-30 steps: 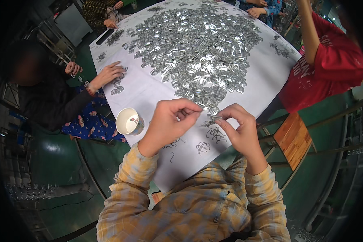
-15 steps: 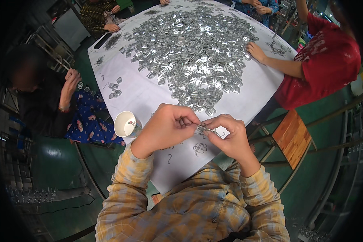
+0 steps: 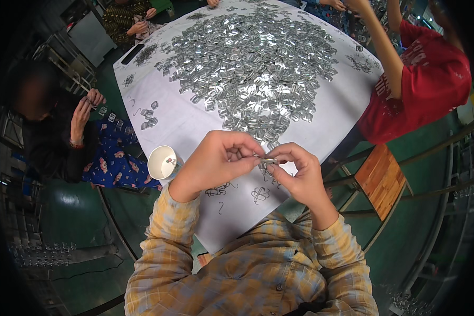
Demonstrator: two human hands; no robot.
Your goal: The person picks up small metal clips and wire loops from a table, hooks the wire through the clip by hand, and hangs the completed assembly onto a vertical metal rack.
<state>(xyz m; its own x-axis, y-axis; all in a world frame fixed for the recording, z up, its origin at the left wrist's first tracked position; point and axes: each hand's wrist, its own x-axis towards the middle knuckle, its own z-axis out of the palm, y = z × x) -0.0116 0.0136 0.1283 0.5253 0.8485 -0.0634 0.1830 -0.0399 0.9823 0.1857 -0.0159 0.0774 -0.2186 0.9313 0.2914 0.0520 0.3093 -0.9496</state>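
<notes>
Over the near part of the table, my right hand point(image 3: 302, 174) pinches a small shiny metal piece point(image 3: 269, 161) between thumb and fingers. My left hand point(image 3: 211, 162) is closed in a pinch at that piece's left end; whether its fingertips also hold a wire hook is hidden. Just below the hands lie dark S-shaped wire hooks: a bunch point(image 3: 218, 190) beside the left wrist, another bunch point(image 3: 260, 195) in the middle, and a single hook point(image 3: 220, 208) nearer me. The big heap of silvery metal pieces point(image 3: 253, 68) spreads beyond my fingers.
A white paper cup point(image 3: 156, 164) with a few small bits inside stands left of my left wrist. Several loose metal pieces point(image 3: 149, 118) lie farther left. Co-workers sit or stand around the white table point(image 3: 332, 126). A wooden stool point(image 3: 382, 181) is at the right.
The metal piece has turned between my fingers and shows more of its shiny face. My hands stay nearly in place. The red-shirted co-worker's hand has lifted off the heap.
</notes>
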